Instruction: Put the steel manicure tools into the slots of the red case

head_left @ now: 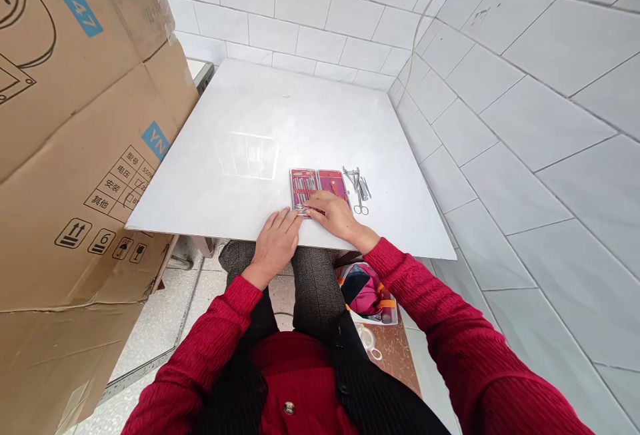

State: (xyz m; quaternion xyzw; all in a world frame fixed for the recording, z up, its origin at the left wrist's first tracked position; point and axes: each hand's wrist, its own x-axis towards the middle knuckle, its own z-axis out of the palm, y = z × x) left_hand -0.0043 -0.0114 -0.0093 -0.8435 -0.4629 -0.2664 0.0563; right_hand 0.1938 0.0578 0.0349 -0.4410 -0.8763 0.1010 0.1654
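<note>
An open manicure case [303, 180] with a red lining lies near the table's front edge. Slim metal tools sit in rows under a strap in its left half; the right half [332, 176] is magenta with a red strap. My right hand [334, 214] reaches over the case's front, thumb and fingers closed together beside a small silvery piece [301, 208]. What exactly they grip is too small to make out. My left hand [278, 238] rests on the table, fingers stretched out, their tips by the case's lower left corner. Small scissors [361, 208] and other metal nail tools [364, 185] lie right of the case.
The white table [200, 188] meets tiled walls behind and on the right. A tall cardboard box [75, 188] borders its left side. Below the table's front edge, a bag with pink contents [367, 295] stands near my leg. A cable [416, 35] hangs in the back right corner.
</note>
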